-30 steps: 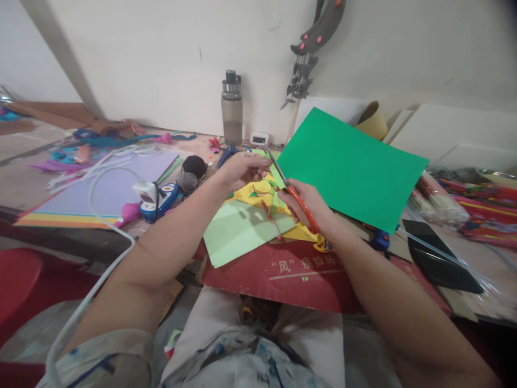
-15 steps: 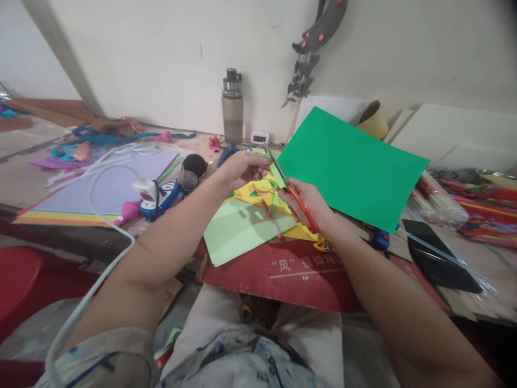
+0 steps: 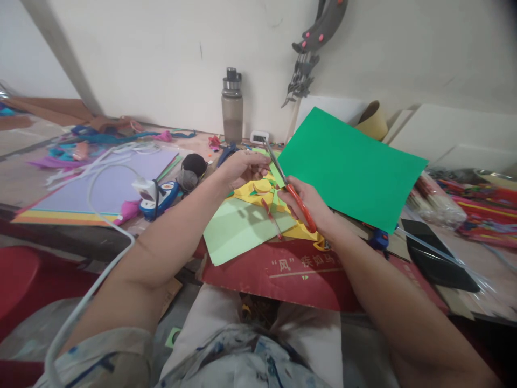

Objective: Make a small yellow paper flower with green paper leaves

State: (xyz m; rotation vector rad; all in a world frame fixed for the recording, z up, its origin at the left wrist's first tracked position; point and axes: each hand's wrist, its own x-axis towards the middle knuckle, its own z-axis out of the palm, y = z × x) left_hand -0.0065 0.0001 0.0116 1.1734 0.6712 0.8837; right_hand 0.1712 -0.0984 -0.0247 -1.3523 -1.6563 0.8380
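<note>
My right hand [image 3: 305, 202] is closed round the orange-red handles of a pair of scissors [image 3: 301, 207], whose metal blades point up and away to the left. Between the blades and my left hand is a small light green paper piece [image 3: 277, 173]. My left hand [image 3: 249, 166] pinches this piece near the blade tips, its fingers closed. Below lie a pale green paper sheet [image 3: 234, 229], a red pen [image 3: 271, 220] and yellow cut pieces [image 3: 250, 189], all over a red board [image 3: 278, 277].
A large green sheet [image 3: 351, 167] leans at the right. Behind stand a water bottle [image 3: 232, 110] and a small white clock [image 3: 259, 137]. At left, a blue power strip [image 3: 163, 199] with a white cable sits beside lilac paper [image 3: 105, 183]. A dark flat piece [image 3: 440, 258] lies right.
Both hands, the scissors and the light green piece stay almost in place. The view has shifted very slightly.
</note>
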